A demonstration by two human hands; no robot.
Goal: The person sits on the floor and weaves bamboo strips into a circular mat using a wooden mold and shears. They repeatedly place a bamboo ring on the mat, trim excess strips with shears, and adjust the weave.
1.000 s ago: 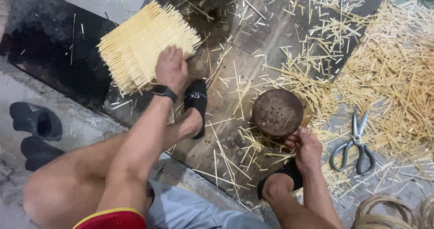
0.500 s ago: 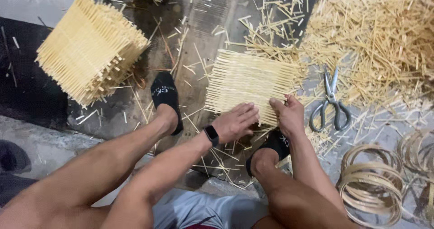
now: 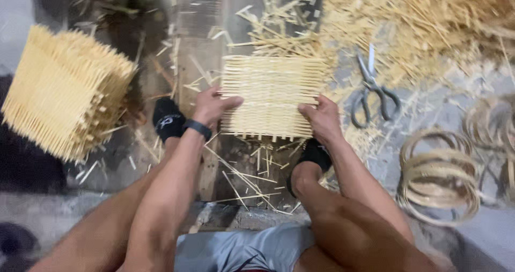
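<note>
A square mat of woven pale bamboo strips [image 3: 273, 95] lies on the floor between my feet. My left hand [image 3: 212, 107], with a black band on its wrist, grips the mat's left edge. The near right corner of the mat is held by my right hand [image 3: 321, 119]. Both thumbs lie on top of the weave. My black-socked feet [image 3: 166, 119] rest just below the mat on either side.
A thick stack of similar woven mats [image 3: 64, 92] sits at the left. Scissors [image 3: 373, 89] lie right of the mat, among loose bamboo strips [image 3: 429, 25]. Coiled bamboo rings [image 3: 437, 178] are piled at the right. Splinters litter the dark floor.
One second ago my left hand was on the stack and my right by a round dark disc. Both hands have since come onto the single mat, which they now grip at its edges.
</note>
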